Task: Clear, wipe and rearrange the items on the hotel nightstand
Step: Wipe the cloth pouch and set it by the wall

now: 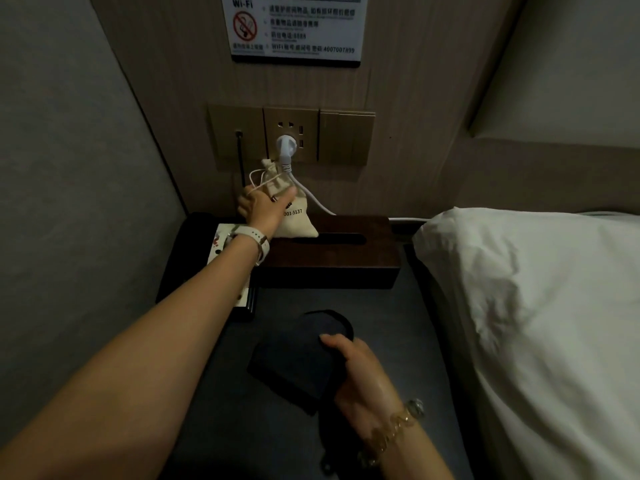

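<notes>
Near edge: right hand [360,372] holds a dark folded cloth [294,358], thumb on top and fingers curled under its right edge. Cloth lies low over the dark table [381,306]; whether it touches the surface, cannot tell.

Mid: a white printed card [225,251] in a dark holder sits at the table's left side, partly hidden by the left forearm. Beside it, a dark wooden tissue box [332,251], long axis running left to right, slot facing up.

Far: left hand [263,206] grips a small beige drawstring pouch [294,216] around its gathered neck, fingers closed on the cloth. Pouch stands upright on the tissue box's back left corner, tied mouth up toward the wall socket [291,133], long axis near vertical, printed numbers facing the camera.

A white plug and cable [311,195] run just behind the pouch.

Judgement: clearing stage, pouch about to come off. Lift straight up and toward the body, keeping the loose drawstring off the cable. Bed pillow [536,289] right.
</notes>
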`<state>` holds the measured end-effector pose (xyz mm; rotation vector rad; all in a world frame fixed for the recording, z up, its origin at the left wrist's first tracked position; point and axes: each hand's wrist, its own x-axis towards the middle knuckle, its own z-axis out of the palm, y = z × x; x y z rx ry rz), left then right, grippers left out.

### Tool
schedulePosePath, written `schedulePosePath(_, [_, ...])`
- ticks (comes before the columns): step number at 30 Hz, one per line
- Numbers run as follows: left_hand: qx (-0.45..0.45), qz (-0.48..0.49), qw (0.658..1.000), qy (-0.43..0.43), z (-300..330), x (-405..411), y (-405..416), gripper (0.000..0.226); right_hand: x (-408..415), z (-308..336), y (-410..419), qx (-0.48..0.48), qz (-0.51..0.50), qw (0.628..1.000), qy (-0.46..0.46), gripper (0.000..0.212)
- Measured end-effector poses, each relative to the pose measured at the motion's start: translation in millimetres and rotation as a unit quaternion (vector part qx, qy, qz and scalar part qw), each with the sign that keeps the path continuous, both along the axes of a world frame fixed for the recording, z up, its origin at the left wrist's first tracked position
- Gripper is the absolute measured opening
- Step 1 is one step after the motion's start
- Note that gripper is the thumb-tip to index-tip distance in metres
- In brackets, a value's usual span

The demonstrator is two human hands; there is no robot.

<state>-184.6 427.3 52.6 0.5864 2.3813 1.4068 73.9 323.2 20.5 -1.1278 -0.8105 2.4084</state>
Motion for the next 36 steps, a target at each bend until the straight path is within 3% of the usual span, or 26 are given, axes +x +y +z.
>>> schedulePosePath(3, [-0.014,-0.045,0.999,0.027,-5,7,-23,0.082,-1,-4,4,0.128,0.045,0.988,-0.078,0.015])
schedulePosePath(5, [0.018,-0.069,0.997,0.014,-10,16,-44,0.077,-1,-7,8,0.23,0.083,0.958,-0.146,0.023])
schedulePosePath(11, [0.075,-0.123,0.989,0.021,-14,55,-114,0.057,8,-11,9,0.424,0.172,0.831,-0.317,0.041])
schedulePosePath(16, [0.032,-0.193,0.979,0.052,-29,114,-171,0.042,26,-11,1,0.494,0.227,0.732,-0.411,0.021])
schedulePosePath(21, [-0.054,-0.335,0.938,0.076,-41,161,-206,0.025,46,-9,-13,0.481,0.261,0.709,-0.445,0.035])
schedulePosePath(26, [-0.192,-0.429,0.871,0.145,-61,195,-229,0.035,62,-10,-29,0.475,0.257,0.713,-0.447,0.046])
schedulePosePath(30, [-0.219,-0.408,0.867,0.186,-63,206,-243,0.04,70,-10,-45,0.504,0.26,0.671,-0.476,0.053])
schedulePosePath(36, [-0.204,-0.401,0.867,0.213,-45,216,-259,0.048,88,3,-67,0.57,0.22,0.649,-0.453,0.049])
